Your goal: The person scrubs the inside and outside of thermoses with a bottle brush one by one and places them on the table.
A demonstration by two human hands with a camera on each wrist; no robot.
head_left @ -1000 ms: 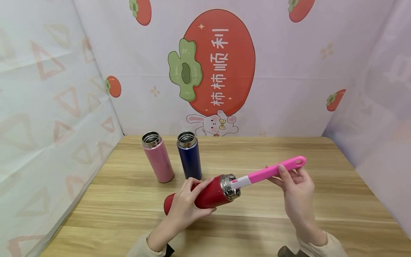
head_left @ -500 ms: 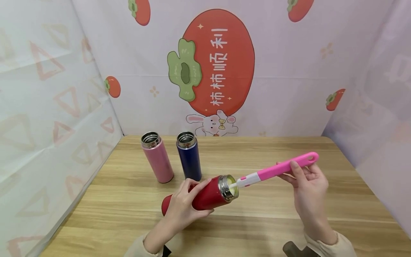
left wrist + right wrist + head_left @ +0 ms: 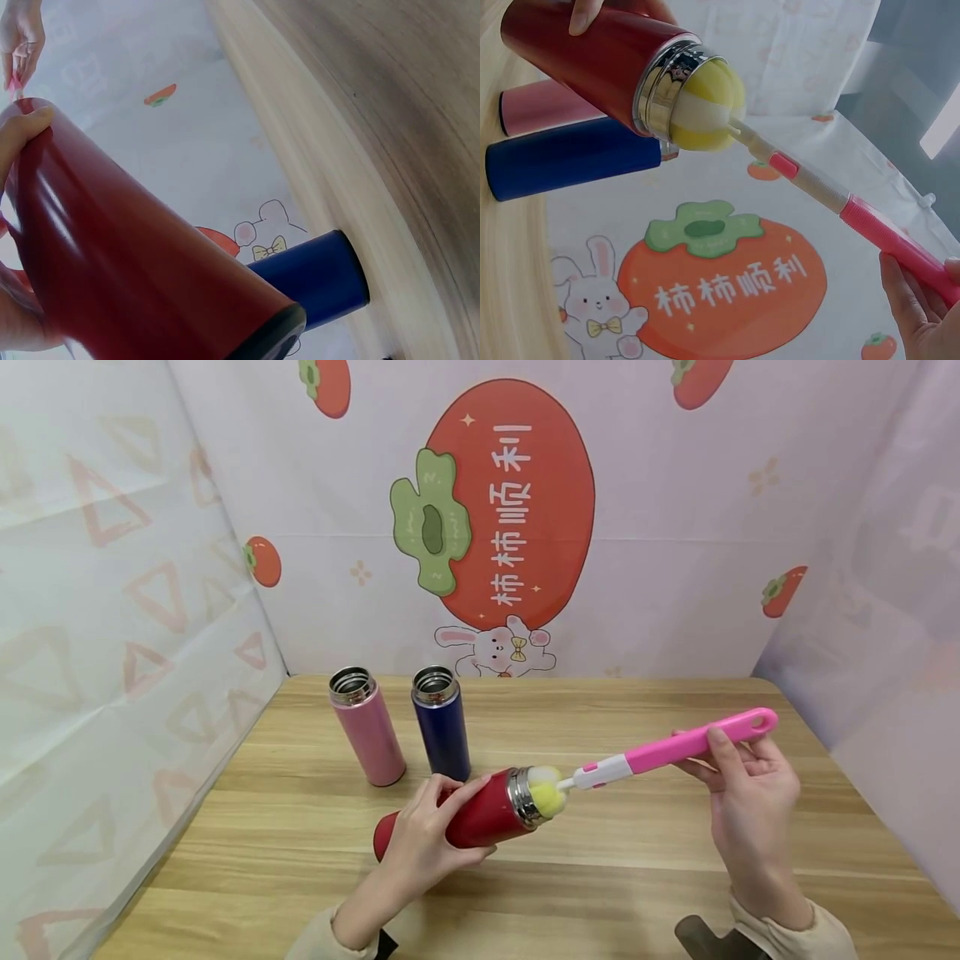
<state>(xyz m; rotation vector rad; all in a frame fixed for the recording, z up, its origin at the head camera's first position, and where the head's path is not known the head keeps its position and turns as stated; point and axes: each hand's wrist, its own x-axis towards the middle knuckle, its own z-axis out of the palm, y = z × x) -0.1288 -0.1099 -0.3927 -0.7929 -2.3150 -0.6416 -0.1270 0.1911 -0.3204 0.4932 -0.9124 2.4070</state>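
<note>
My left hand (image 3: 429, 837) grips a red thermos bottle (image 3: 487, 814) round its middle, tilted with its steel mouth facing right. In my right hand (image 3: 753, 793), fingers and thumb pinch the pink handle of a bottle brush (image 3: 675, 747). The brush's yellow-and-white sponge head (image 3: 709, 105) bulges out of the bottle's mouth, its inner part hidden inside. A white neck joins sponge and handle. The left wrist view shows the red bottle's side (image 3: 142, 240) and dark base close up.
A pink bottle (image 3: 371, 731) and a navy blue bottle (image 3: 442, 727) stand upright and uncapped behind the left hand on the wooden table (image 3: 585, 893). A patterned cloth backdrop (image 3: 660, 527) rises at the table's far edge.
My right hand has moved right and pulled the brush outward, so the sponge head, hidden inside the bottle before, now shows at the mouth. The red bottle has shifted slightly left.
</note>
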